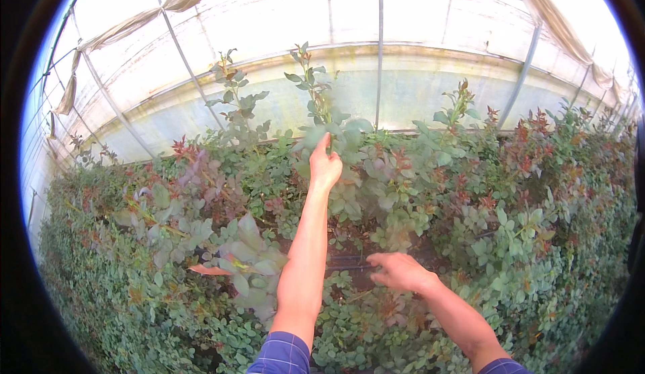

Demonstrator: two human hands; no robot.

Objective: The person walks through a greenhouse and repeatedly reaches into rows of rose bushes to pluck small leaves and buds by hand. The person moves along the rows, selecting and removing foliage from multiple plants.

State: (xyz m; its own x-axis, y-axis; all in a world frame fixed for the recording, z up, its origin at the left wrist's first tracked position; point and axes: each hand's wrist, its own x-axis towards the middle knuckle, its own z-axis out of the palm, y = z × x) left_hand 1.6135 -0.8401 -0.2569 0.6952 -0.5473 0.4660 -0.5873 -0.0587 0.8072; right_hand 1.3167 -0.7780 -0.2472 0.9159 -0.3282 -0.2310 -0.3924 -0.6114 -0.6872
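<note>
My left hand [325, 165] reaches far forward and grips a tall rose stem [318, 103]. Green and reddish leaves on that stem rise above my fingers, and some near the hand are blurred. Lower and to the right, my right hand [400, 272] hovers over the gap between the plant rows. Its fingers are bent and apart, slightly blurred, with nothing visible in them. A leafy shoot [247, 260] stands close beside my left forearm and partly overlaps it.
Dense rose bushes [504, 273] spread on both sides. Dark irrigation tubes [347, 262] run along the soil below my hands. Other tall shoots [237, 94] stand at the back. Behind them is a greenhouse wall of plastic sheeting [428, 92] with metal posts [379, 46].
</note>
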